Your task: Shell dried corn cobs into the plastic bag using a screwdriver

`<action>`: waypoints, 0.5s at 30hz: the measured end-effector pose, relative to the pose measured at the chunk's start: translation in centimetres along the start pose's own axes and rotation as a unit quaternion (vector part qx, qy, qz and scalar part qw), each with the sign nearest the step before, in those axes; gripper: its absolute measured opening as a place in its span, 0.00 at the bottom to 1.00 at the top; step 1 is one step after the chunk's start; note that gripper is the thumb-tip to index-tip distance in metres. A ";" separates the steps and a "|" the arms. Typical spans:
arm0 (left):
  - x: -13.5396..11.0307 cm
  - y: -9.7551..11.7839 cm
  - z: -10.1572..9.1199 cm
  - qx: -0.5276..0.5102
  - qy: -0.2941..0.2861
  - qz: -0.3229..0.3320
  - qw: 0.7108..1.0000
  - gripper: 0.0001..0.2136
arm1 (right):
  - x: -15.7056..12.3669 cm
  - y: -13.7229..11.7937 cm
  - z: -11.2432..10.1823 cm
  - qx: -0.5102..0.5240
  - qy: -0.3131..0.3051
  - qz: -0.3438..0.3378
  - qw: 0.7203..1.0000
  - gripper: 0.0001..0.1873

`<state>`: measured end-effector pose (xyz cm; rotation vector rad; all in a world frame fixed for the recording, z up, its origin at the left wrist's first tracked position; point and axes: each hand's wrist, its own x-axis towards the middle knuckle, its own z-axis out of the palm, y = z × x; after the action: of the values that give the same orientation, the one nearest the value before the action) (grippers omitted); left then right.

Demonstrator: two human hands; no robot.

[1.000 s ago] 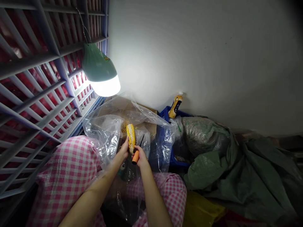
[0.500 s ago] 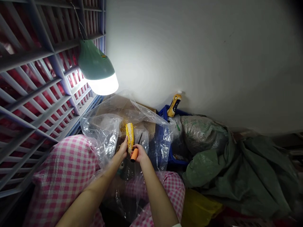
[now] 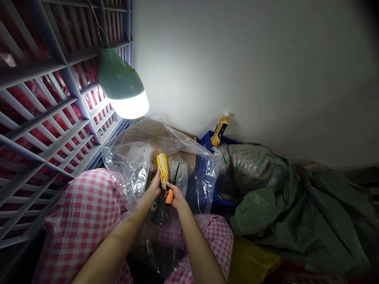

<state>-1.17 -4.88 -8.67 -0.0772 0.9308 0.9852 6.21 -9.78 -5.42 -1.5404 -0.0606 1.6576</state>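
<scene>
My left hand (image 3: 155, 184) is closed around the lower left side of a yellow corn cob (image 3: 162, 167), which stands nearly upright with a pale strip bared of kernels down its face. In my right hand (image 3: 177, 196) is a screwdriver (image 3: 169, 197) with an orange handle and a thin dark shaft pointing up and away, beside the cob. The thumb of that hand is close to the cob's lower end; whether it touches I cannot tell. Below and around both hands spreads a clear plastic bag (image 3: 137, 165), with loose yellow kernels (image 3: 155, 156) behind the cob.
A lit green lamp (image 3: 122, 81) hangs at the left before a slatted plastic crate (image 3: 71, 79). To the right stand a blue basket (image 3: 217, 197), a yellow bottle (image 3: 219, 130), a stuffed sack (image 3: 251, 165) and dark green cloth (image 3: 299, 221). Checked trousers cover my knees.
The screwdriver has swung slightly, its handle now lower and a little to the right, its shaft more exposed. The cob leans a bit more to the left at its top.
</scene>
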 end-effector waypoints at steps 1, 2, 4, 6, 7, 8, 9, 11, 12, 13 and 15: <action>-0.1 0.0 0.1 -0.002 0.001 0.000 1.000 0.17 | -0.1 0.3 0.1 -0.003 0.010 -0.010 1.000 0.03; -0.2 0.1 0.1 -0.002 0.002 0.001 1.000 0.17 | -0.2 0.5 0.2 -0.007 0.021 -0.020 1.000 0.04; -0.4 0.0 0.1 0.005 0.005 0.003 1.000 0.17 | -0.4 1.0 0.5 -0.013 0.045 -0.040 0.998 0.05; -0.4 -0.1 0.0 0.012 0.004 0.009 1.000 0.17 | -0.5 1.3 0.9 -0.018 0.065 -0.056 0.996 0.06; -0.3 -0.1 -0.1 0.014 0.000 0.012 1.000 0.18 | -0.5 1.4 1.0 -0.020 0.073 -0.063 0.995 0.06; -0.3 -0.2 -0.2 0.013 -0.003 0.014 1.000 0.18 | -0.6 1.5 1.1 -0.022 0.079 -0.069 0.994 0.07; -0.2 -0.3 -0.3 0.012 -0.006 0.015 1.000 0.18 | -0.6 1.6 1.2 -0.025 0.084 -0.074 0.993 0.07; 0.1 -0.4 -0.5 0.009 -0.011 0.017 1.000 0.19 | -0.7 1.8 1.4 -0.032 0.090 -0.081 0.992 0.06; 0.2 -0.4 -0.6 0.008 -0.013 0.019 1.000 0.18 | -0.7 1.9 1.5 -0.035 0.093 -0.084 0.992 0.06; 0.3 -0.5 -0.7 0.008 -0.016 0.020 1.000 0.18 | -0.6 2.0 1.5 -0.040 0.094 -0.086 0.991 0.05; 0.3 -0.5 -0.7 0.006 -0.023 0.024 0.999 0.18 | -0.5 1.9 1.6 -0.051 0.094 -0.090 0.990 0.05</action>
<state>-1.15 -5.29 -9.50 -0.0217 0.8990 1.0218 3.78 -10.49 -5.69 -1.7094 -0.1803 1.3809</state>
